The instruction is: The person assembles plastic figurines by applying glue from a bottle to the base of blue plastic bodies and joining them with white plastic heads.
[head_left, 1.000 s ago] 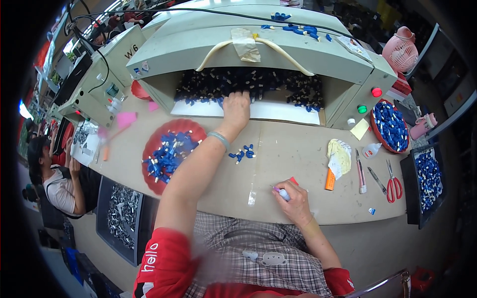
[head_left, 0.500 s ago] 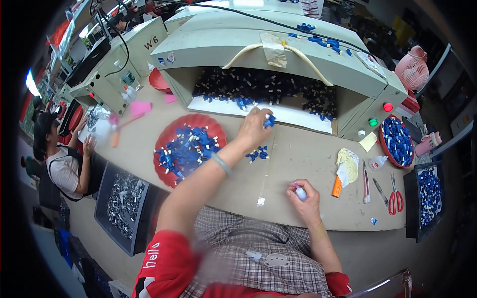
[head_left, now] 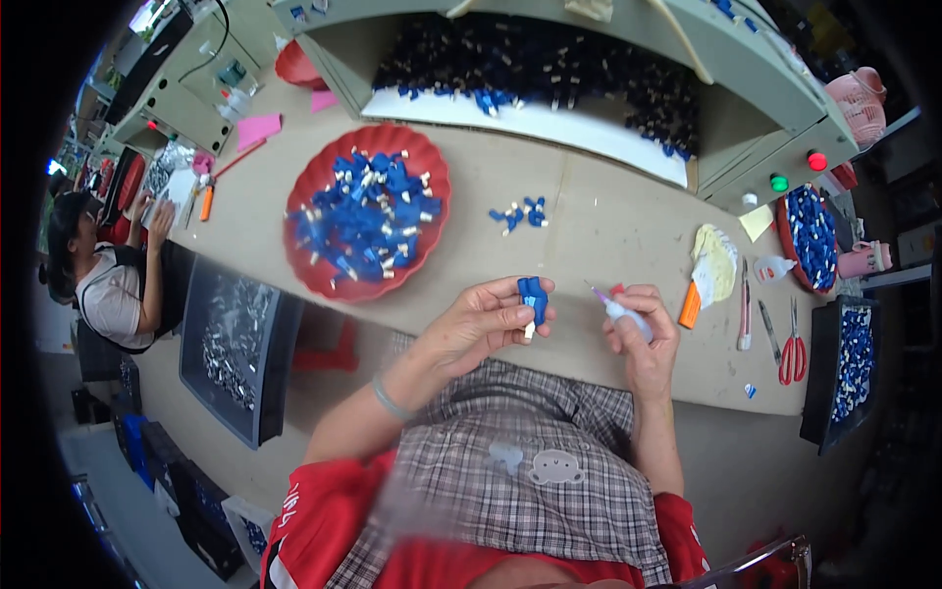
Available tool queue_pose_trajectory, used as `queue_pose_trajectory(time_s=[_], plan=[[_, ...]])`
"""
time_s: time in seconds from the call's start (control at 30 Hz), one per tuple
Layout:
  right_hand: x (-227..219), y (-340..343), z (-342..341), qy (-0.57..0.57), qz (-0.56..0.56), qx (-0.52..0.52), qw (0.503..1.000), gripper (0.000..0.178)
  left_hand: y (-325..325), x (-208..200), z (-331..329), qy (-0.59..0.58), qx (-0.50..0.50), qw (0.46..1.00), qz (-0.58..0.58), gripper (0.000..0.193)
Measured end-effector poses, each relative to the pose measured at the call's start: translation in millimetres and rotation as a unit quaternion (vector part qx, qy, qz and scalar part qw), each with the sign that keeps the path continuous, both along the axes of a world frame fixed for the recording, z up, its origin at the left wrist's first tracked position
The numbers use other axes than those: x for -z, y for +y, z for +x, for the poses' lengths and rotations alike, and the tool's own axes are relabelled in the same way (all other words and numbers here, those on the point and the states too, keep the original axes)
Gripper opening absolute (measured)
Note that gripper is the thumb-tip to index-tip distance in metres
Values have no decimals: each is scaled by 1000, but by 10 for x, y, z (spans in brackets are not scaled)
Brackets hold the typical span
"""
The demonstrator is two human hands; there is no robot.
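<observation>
My left hand [head_left: 471,329] pinches a small blue figure piece [head_left: 532,294] with a cream peg end pointing down, held over the table's front edge. To its right, my right hand [head_left: 653,353] is closed around a small white squeeze bottle [head_left: 628,319] with a thin purple needle tip. That tip points up and left toward the blue piece, with a gap between them. A few similar blue pieces [head_left: 520,214] lie on the table beyond my hands. On the left, a red scalloped plate [head_left: 316,165] holds many more of them.
A grey-green machine [head_left: 756,113] with a wide opening full of blue pieces stands at the back. At right lie red-handled scissors [head_left: 793,358], an orange-handled tool [head_left: 690,304] and a dark bin [head_left: 829,388]. A grey bin [head_left: 270,388] of silvery parts and a co-worker [head_left: 113,270] are at left.
My left hand has come back from near the machine's opening toward my body with the blue piece. My right hand has raised and turned the bottle. The view has tilted downward.
</observation>
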State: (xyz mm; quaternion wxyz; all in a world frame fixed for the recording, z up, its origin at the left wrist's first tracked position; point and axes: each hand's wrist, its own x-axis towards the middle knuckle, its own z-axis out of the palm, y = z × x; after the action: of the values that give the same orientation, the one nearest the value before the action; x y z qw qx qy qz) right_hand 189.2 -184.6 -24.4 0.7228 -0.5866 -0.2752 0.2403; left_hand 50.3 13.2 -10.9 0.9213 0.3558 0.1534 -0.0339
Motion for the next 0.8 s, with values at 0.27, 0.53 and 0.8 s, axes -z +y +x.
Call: queue_pose_trajectory(time_s=[0.27,0.53,0.8], plan=[[-129,31,-148,86,56,82,991,37,-129,105,-125,-30,-10,997,-76,34],[-160,32,-173,109,64,102,987,37,-156,201,-152,-41,-50,998,-24,22],[-144,46,-161,83,84,120,986,38,-197,16,-126,-10,-49,997,-61,28]])
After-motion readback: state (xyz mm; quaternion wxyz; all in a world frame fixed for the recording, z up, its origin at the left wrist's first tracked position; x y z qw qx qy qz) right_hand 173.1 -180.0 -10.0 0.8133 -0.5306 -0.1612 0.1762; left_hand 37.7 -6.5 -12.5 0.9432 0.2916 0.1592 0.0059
